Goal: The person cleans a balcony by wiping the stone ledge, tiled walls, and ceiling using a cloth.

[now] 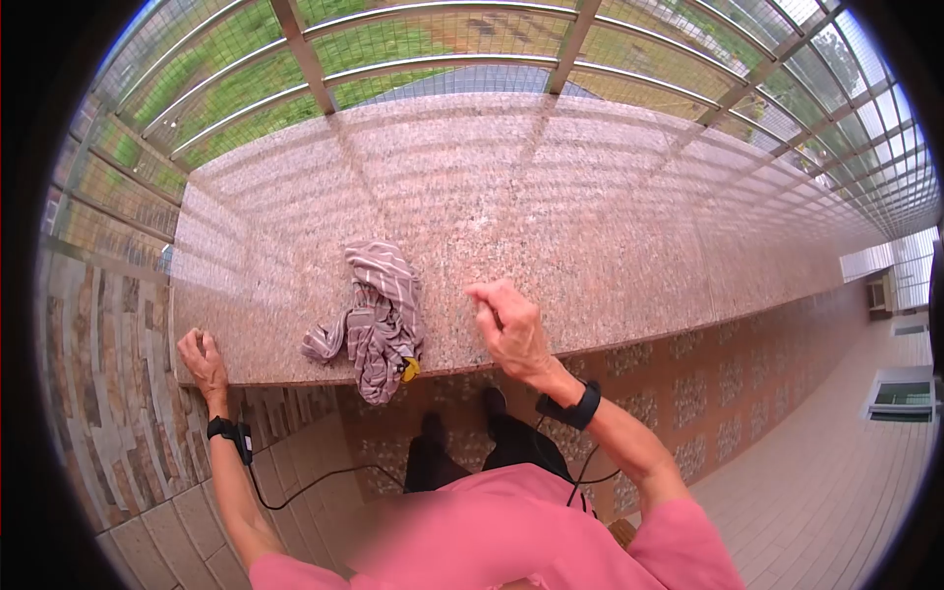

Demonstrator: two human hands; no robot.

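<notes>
My left hand point(204, 364) rests at the left front corner of the speckled pink granite ledge point(610, 236). Its fingers are loosely bent and a little apart, with nothing seen between them. Over the ledge near its front edge is my right hand point(513, 329), fingers curled in; whether anything is inside them is hidden. Between the hands, nearer the right one, lies a crumpled mauve cloth with pale stripes point(379, 295). Part of it hangs over the front edge, and a small yellow patch point(409, 370) shows on its lower right. Neither hand touches the cloth.
A metal railing with mesh point(442, 71) runs along the ledge's far side, grass beyond. A stone-clad wall point(108, 383) stands at the left. Black cables point(324, 479) hang near both wrists. Below is a patterned tile floor point(678, 393).
</notes>
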